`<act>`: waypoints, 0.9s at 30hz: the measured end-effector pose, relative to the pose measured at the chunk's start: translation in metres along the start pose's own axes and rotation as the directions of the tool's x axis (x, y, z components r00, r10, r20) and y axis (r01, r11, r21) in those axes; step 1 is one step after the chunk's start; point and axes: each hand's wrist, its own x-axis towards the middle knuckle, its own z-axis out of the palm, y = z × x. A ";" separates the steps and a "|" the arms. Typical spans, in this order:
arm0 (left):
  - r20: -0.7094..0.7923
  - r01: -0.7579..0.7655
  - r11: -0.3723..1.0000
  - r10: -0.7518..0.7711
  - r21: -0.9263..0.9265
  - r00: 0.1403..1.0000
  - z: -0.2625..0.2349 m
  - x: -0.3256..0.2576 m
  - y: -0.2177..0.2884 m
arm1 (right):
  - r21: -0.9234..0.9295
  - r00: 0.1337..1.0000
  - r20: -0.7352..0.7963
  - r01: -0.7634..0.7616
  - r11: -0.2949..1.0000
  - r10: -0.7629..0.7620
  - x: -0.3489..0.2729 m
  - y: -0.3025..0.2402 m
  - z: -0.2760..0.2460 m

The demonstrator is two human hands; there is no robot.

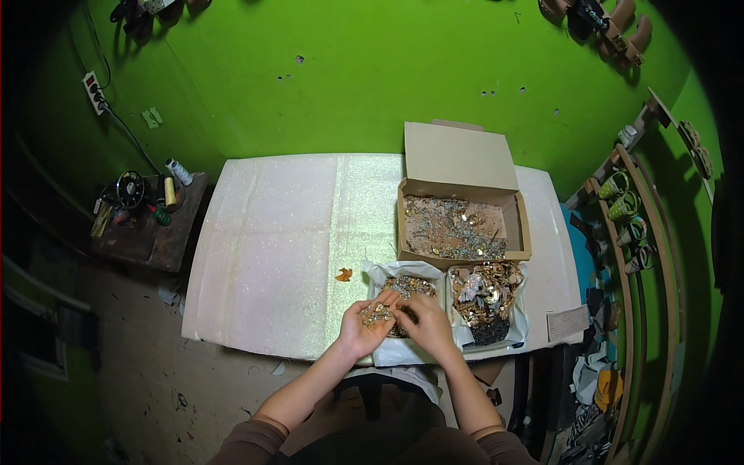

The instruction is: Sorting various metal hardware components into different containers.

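My left hand (358,332) is turned palm up and cupped, with a small heap of shiny beads and ornaments (377,313) lying in it. Right beside it, my right hand (431,328) has its fingertips pinched together at the edge of the left palm; whatever may be between them is too small to make out. Both hands are over the front of a paper-lined box (439,290) that holds similar mixed shiny pieces (411,285). To its right, another lined box (524,310) is filled with gold-coloured and pale ornaments (490,291) and black beads (488,332).
Behind the lined boxes stands an open cardboard box (459,156) with scattered beads inside. An orange-brown scrap (344,274) lies on the glittery white tabletop (263,248). Thread spools (170,190) sit on a side table at left; a wooden rack (628,325) with small shoes stands at right.
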 end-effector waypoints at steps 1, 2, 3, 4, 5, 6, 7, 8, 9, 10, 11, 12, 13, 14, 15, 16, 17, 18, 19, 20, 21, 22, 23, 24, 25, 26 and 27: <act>0.003 0.003 1.000 -0.003 0.004 1.000 0.000 0.000 0.000 | -0.056 0.999 0.052 -0.010 0.998 0.013 -0.003 -0.003 0.003; 0.018 0.002 1.000 -0.002 0.014 1.000 0.000 -0.001 -0.001 | -0.111 0.994 0.104 -0.019 0.994 0.031 -0.007 -0.005 0.006; 0.034 0.000 1.000 -0.001 0.024 0.999 0.000 0.000 -0.001 | -0.106 0.998 0.060 -0.005 0.994 0.012 -0.009 -0.005 0.011; 0.035 0.005 1.000 -0.006 0.028 0.999 0.000 0.001 0.000 | -0.107 0.998 0.054 -0.008 0.994 0.014 -0.009 -0.004 0.013; 0.036 0.001 1.000 -0.002 0.019 0.999 -0.001 0.000 0.000 | -0.098 0.998 0.060 -0.008 0.995 0.014 -0.010 -0.005 0.014; 0.036 -0.003 1.000 0.003 0.010 0.999 -0.002 -0.002 0.000 | -0.089 0.998 0.067 -0.009 0.996 0.015 -0.012 -0.006 0.016; 0.035 0.000 1.000 -0.001 0.010 0.999 -0.003 -0.003 0.000 | -0.090 0.998 0.066 -0.012 0.996 0.018 -0.013 -0.007 0.016; 0.029 0.004 1.000 -0.005 0.015 1.000 -0.003 -0.004 -0.001 | -0.065 0.998 0.064 -0.024 0.998 0.028 -0.013 -0.007 0.017; 0.025 0.008 1.000 -0.008 0.020 1.000 -0.003 -0.004 -0.001 | -0.041 0.997 0.063 -0.035 0.999 0.037 -0.014 -0.007 0.017; 0.025 0.010 1.000 -0.010 0.021 1.000 -0.002 -0.005 -0.001 | -0.042 0.997 0.061 -0.036 0.998 0.039 -0.015 -0.006 0.017; 0.008 0.011 0.999 -0.011 0.039 1.000 -0.001 -0.007 -0.002 | -0.048 0.998 0.058 -0.033 0.998 0.036 -0.016 -0.005 0.017; -0.009 0.012 0.998 -0.012 0.057 1.000 -0.001 -0.008 -0.003 | -0.053 0.998 0.056 -0.030 0.998 0.033 -0.017 -0.004 0.017; -0.009 0.015 0.998 -0.014 0.057 1.000 0.001 -0.010 -0.004 | -0.055 0.998 0.055 -0.032 0.998 0.035 -0.018 -0.003 0.018; -0.015 0.009 0.997 -0.008 0.081 1.000 0.003 -0.011 -0.005 | -0.030 0.998 0.057 -0.039 0.999 0.041 -0.019 -0.003 0.018; -0.020 0.005 0.994 -0.003 0.105 1.000 0.003 -0.011 -0.006 | -0.006 0.997 0.060 -0.046 0.999 0.047 -0.019 -0.003 0.018; -0.020 0.009 0.994 -0.007 0.106 1.000 0.001 -0.011 -0.006 | -0.008 0.997 0.057 -0.050 0.999 0.050 -0.020 -0.006 0.018; -0.009 0.003 0.998 -0.002 0.068 1.000 -0.002 -0.010 -0.005 | -0.024 0.996 0.073 -0.054 0.998 0.055 -0.022 -0.010 0.017; 0.002 -0.002 1.000 0.002 0.029 1.000 -0.005 -0.009 -0.005 | -0.040 0.994 0.088 -0.058 0.997 0.062 -0.024 -0.014 0.017; 0.001 0.003 1.000 -0.003 0.030 1.000 -0.008 -0.010 -0.004 | -0.042 0.994 0.085 -0.063 0.997 0.066 -0.025 -0.017 0.017; -0.008 -0.018 0.999 0.018 0.028 1.000 -0.009 -0.009 -0.004 | -0.037 0.993 0.095 -0.060 0.998 0.063 -0.026 -0.019 0.017; -0.017 -0.039 0.999 0.039 0.025 0.999 -0.010 -0.009 -0.004 | -0.033 0.993 0.105 -0.056 0.998 0.059 -0.026 -0.020 0.017; -0.016 -0.032 0.999 0.032 0.026 0.999 -0.011 -0.008 -0.005 | -0.036 0.993 0.100 -0.060 0.998 0.064 -0.027 -0.019 0.018; -0.004 -0.034 0.999 0.034 0.014 0.999 -0.012 -0.007 -0.006 | -0.010 0.994 0.089 -0.059 0.998 0.060 -0.028 -0.017 0.020; 0.007 -0.037 0.999 0.037 0.000 0.999 -0.012 -0.007 -0.007 | 0.017 0.995 0.079 -0.056 0.998 0.055 -0.029 -0.015 0.020; 0.008 -0.036 0.999 0.036 -0.001 0.999 -0.011 -0.007 -0.010 | 0.014 0.995 0.079 -0.057 0.998 0.055 -0.030 -0.016 0.017; -0.006 -0.042 0.999 0.042 0.003 0.999 -0.008 -0.007 -0.012 | 0.038 0.993 0.097 -0.072 0.997 0.069 -0.029 -0.016 0.015; -0.021 -0.049 0.999 0.049 0.007 0.999 -0.007 -0.006 -0.013 | 0.062 0.990 0.115 -0.088 0.994 0.080 -0.028 -0.016 0.013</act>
